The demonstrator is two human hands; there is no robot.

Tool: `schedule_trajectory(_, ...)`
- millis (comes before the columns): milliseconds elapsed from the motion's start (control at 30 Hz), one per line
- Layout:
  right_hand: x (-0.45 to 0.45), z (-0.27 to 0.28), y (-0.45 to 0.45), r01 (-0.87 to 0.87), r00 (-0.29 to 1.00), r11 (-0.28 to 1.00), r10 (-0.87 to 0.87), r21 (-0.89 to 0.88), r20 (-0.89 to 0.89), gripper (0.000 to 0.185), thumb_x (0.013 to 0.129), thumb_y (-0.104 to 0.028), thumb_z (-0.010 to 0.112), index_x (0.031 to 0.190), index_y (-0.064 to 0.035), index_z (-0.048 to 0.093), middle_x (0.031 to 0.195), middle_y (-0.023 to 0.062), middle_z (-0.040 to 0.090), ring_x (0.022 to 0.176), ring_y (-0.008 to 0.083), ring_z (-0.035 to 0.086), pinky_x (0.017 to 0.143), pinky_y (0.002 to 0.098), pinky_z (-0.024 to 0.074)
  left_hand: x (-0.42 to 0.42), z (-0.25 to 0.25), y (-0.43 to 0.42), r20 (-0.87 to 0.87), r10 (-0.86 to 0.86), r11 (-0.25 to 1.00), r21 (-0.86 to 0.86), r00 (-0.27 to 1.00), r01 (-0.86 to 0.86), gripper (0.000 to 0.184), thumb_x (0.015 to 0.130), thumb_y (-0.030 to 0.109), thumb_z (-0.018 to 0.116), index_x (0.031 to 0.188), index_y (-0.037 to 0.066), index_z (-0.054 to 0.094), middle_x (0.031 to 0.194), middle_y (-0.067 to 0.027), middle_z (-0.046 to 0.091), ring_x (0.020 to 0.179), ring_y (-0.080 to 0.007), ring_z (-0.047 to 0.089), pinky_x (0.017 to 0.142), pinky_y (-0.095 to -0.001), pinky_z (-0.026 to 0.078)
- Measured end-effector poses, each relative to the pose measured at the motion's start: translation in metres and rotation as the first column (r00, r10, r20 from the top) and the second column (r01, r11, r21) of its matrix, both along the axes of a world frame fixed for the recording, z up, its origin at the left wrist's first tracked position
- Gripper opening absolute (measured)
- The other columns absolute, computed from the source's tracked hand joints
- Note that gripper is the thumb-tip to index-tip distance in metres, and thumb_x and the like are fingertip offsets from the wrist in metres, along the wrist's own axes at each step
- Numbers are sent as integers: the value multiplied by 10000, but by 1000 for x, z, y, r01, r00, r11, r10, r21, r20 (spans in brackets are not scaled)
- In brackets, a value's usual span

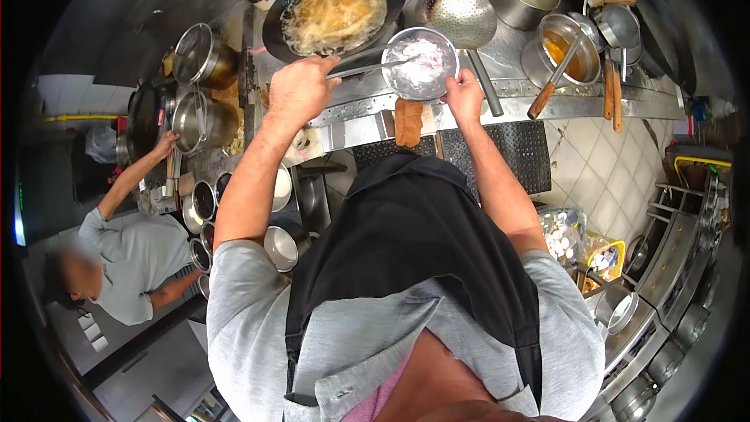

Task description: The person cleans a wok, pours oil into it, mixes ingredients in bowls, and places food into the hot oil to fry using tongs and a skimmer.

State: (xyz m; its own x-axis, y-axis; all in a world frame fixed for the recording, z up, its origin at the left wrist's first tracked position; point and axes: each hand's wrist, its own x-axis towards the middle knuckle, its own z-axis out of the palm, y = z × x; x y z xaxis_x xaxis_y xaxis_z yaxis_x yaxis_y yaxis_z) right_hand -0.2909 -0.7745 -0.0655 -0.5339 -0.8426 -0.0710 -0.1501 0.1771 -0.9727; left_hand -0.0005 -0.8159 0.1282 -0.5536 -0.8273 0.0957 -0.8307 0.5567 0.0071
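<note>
Past the grey cloth shirt (pixel 355 332), a round silvery metal bowl (pixel 400 84) is held at its right rim by the right hand (pixel 463 95); rightward into it, a thin grey metal utensil (pixel 363 70) by the left hand (pixel 301 91).

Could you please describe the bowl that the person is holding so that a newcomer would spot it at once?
Find the large, round, black wok of frothing golden liquid, top left of centre. Just to its lower right, the person's right grip holds a shiny, round, silver metal bowl by the rim. Unlike the silver, perforated metal skimmer beyond it, the bowl has white contents.
</note>
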Motion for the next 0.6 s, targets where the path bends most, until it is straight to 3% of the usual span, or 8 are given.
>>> schedule_trajectory(167,1,-11,-3,6,994,999,-11,40,110,230,838,-94,632,695,-35,462,565,107,593,502,186,642,447,361,543,9,13,8,43,12,999,48,999,-15,368,823,295,744,1163,161,702,1000,-84,721,915,-298,691,761,-409,557)
schedule_trajectory(367,-5,-13,-3,-11,970,997,-8,76,245,208,856,-76,610,721,-30,459,646,98,600,542,176,645,463,344,579,25,33,13,-32,86,995,52,996,-85,379,848,301,740,1198,160,697,1089,-102,722,975,-291,693,819,-391,559)
schedule_trajectory(500,-6,-14,1,6,939,999,-24,52,344,182,860,-53,587,723,-41,469,673,77,593,560,158,636,485,328,598,41,33,-30,-60,208,978,31,976,-206,414,876,359,714,1249,182,683,1160,-121,705,1023,-303,689,858,-408,545)
schedule_trajectory(600,-11,-14,6,17,934,998,-36,57,355,131,874,-54,577,768,-33,503,708,73,606,585,158,648,513,324,608,42,11,-93,61,372,925,54,926,-376,457,882,431,681,1279,206,668,1202,-122,691,1080,-310,670,900,-430,526)
